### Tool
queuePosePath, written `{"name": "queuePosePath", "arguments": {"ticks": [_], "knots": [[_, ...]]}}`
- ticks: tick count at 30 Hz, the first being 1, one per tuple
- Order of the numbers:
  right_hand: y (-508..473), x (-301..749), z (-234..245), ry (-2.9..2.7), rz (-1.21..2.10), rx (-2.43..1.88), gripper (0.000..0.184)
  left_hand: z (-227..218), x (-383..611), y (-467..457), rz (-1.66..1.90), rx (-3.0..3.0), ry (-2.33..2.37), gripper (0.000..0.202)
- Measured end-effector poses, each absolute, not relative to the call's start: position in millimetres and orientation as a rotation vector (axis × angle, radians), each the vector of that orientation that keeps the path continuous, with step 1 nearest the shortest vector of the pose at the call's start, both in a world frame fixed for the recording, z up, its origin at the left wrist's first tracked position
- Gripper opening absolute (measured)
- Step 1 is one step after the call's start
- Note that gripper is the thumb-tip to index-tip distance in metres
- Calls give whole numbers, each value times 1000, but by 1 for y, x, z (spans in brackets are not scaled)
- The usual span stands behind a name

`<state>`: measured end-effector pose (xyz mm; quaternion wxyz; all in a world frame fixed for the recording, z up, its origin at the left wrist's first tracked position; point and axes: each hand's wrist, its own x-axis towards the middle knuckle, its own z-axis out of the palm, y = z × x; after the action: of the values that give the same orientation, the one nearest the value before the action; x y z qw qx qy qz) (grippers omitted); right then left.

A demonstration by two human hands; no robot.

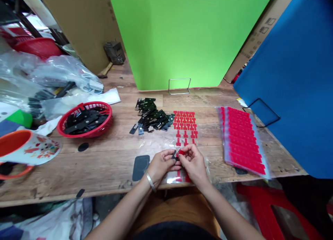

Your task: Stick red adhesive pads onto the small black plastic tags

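My left hand point(161, 164) pinches a small dark metal piece point(174, 154) near the front edge of the wooden table point(104, 163). My right hand point(194, 163) pinches a small red sticker point(181, 152) against that piece. Both hands meet over a clear sheet point(185, 126) that carries rows of red T-shaped stickers. A pile of dark metal pieces point(152, 116) lies just beyond the sheet, to the left. A silver bangle sits on my left wrist.
A red basket point(85, 119) of dark parts stands at left, with plastic bags point(52, 76) and a mug point(26, 149) beyond it. A stack of red sticker sheets point(243, 141) lies at right. Green point(187, 38) and blue point(293, 76) boards stand behind. A dark pad point(140, 167) lies near my left hand.
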<state>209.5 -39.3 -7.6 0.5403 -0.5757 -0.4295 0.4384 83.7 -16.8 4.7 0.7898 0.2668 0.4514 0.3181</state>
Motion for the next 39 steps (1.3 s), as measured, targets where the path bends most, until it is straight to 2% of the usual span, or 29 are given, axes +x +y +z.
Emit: {"name": "queuePosePath", "arguments": {"ticks": [39], "knots": [[-41,204,-14,-1102,966,-1445,11,1,84,-17,700,577,918,32]]}}
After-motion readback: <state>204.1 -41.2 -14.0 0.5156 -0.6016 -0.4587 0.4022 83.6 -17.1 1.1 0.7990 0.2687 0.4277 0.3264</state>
